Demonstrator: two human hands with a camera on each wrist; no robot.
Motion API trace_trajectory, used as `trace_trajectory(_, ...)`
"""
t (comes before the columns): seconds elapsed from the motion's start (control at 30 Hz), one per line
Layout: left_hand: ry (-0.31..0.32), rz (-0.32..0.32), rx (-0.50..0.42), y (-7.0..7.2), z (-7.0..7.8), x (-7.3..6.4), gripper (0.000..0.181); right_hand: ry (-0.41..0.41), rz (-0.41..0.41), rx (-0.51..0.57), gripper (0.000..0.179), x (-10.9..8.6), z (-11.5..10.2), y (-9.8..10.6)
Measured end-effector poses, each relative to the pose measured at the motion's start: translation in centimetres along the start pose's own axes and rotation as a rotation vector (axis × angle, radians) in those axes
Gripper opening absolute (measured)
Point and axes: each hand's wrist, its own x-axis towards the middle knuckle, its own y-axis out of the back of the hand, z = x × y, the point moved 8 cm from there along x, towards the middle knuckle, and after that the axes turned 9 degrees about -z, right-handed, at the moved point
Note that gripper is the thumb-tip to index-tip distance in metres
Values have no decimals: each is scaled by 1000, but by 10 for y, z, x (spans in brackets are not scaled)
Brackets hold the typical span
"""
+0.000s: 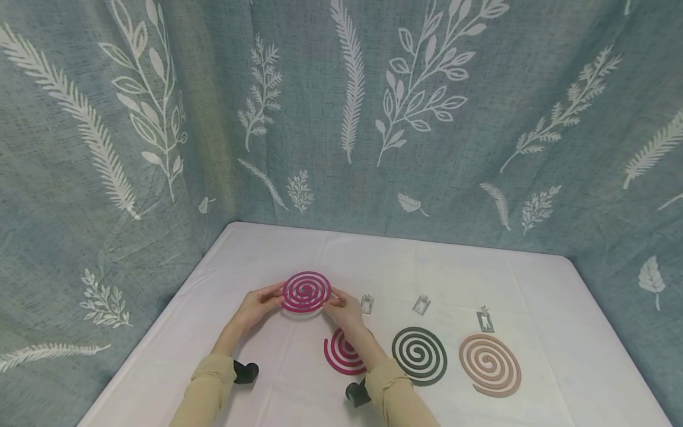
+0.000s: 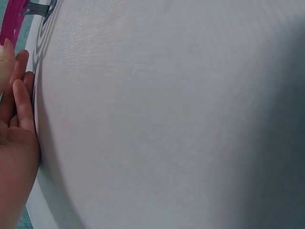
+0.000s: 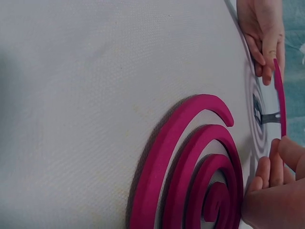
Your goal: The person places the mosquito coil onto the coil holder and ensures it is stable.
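Observation:
A pink mosquito coil lies flat between both hands, low over the table. My left hand pinches its left edge, thumb on top and fingers below. On the opposite edge my right hand pinches it the same way. Under the coil's middle, in the right wrist view, a small metal stand rises from the table and meets its underside. A second pink mosquito coil lies on the cloth below my right forearm, which partly covers it in the head view.
Right of the arms lie a dark green coil and a tan coil. Behind them are flat metal coil stands in a loose row. A white cloth covers the table, with patterned blue-green curtains at the back and sides.

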Motion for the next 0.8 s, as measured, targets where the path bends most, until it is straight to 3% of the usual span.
trace_trajectory(0.33,-19,-26,14,-2,4,1,45,11,-10,6,53,-1,-2,0)
trace_trajectory(0.6,23,-30,52,-3,3,2,44,14,-24,-14,54,-1,-2,0)
trace_trajectory(0.8,7,-46,63,-3,3,2,44,9,-19,-31,53,0,0,1)
